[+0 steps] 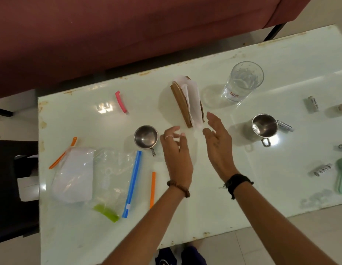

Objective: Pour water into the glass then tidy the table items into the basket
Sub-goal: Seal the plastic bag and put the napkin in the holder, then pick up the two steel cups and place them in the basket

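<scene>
Our left hand and right hand hovered over the pale table with fingers loosely spread, holding nothing, just short of the wooden napkin holder. The glass, with water in it, stood beyond the holder to the right. One steel cup sat beside our left hand, another steel cup well right of our right hand.
</scene>
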Motion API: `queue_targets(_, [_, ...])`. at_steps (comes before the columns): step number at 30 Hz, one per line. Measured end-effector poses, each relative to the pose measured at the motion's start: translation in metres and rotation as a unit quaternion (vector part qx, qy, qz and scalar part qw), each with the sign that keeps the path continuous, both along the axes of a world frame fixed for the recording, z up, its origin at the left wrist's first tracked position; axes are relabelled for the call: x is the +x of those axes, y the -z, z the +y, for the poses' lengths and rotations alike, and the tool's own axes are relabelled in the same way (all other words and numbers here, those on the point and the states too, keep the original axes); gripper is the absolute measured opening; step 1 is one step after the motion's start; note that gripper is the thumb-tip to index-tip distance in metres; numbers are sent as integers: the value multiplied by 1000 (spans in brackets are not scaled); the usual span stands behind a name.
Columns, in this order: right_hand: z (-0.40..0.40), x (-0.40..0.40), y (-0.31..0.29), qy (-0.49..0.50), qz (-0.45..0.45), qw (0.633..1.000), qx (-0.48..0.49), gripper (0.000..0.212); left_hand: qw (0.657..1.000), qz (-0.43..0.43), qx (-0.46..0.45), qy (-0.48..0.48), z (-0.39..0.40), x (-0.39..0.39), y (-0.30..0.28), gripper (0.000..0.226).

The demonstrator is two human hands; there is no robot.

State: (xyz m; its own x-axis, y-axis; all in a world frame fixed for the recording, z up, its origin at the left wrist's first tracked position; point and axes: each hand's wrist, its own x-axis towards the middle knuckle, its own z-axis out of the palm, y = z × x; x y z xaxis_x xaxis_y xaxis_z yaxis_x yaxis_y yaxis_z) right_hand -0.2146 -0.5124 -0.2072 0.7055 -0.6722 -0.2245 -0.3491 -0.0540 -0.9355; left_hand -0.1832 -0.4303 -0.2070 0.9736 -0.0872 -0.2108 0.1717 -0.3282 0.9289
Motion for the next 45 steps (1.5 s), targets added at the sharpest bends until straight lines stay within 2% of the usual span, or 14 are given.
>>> queue_targets(3, [21, -30, -2, 89, 0, 996, 21, 25, 987, 70, -5, -147, 22, -19, 6, 10])
queue_targets(5, [26, -50, 1, 164, 24, 985, 53, 18, 962, 149, -16, -227, 33, -19, 10, 20])
queue_targets(7, [23, -67, 5, 235, 51, 967, 78, 14, 944, 189, -30, -269, 39, -13, 12, 31])
queue_targets(9, [13, -78, 9, 301, 67, 948, 78, 13, 935, 208, -55, -282, 41, -5, 10, 30])
queue_targets(12, [-8, -83, 13, 365, 58, 928, 53, 21, 929, 235, -89, -274, 39, 7, 14, 18])
queue_targets(17, [-36, -73, 24, 360, 32, 932, 31, 34, 922, 271, -116, -250, 29, 12, 14, 33])
queue_targets(21, [-50, -65, 27, 420, 15, 907, 23, 25, 924, 268, -93, -255, 28, 15, 14, 31])
queue_targets(28, [-68, -58, 29, 442, 81, 890, 79, 38, 930, 267, -77, -239, 34, 12, 13, 23])
queue_targets(31, [-60, -53, 29, 440, 89, 886, 115, 34, 934, 266, -73, -226, 37, 5, 13, 21])
queue_targets(35, [-47, -52, 27, 450, 73, 875, 166, 31, 942, 266, -60, -194, 40, -2, 10, 22])
queue_targets(45, [-12, -55, 20, 462, 45, 870, 168, 37, 953, 257, -39, -156, 34, 7, 15, 33])
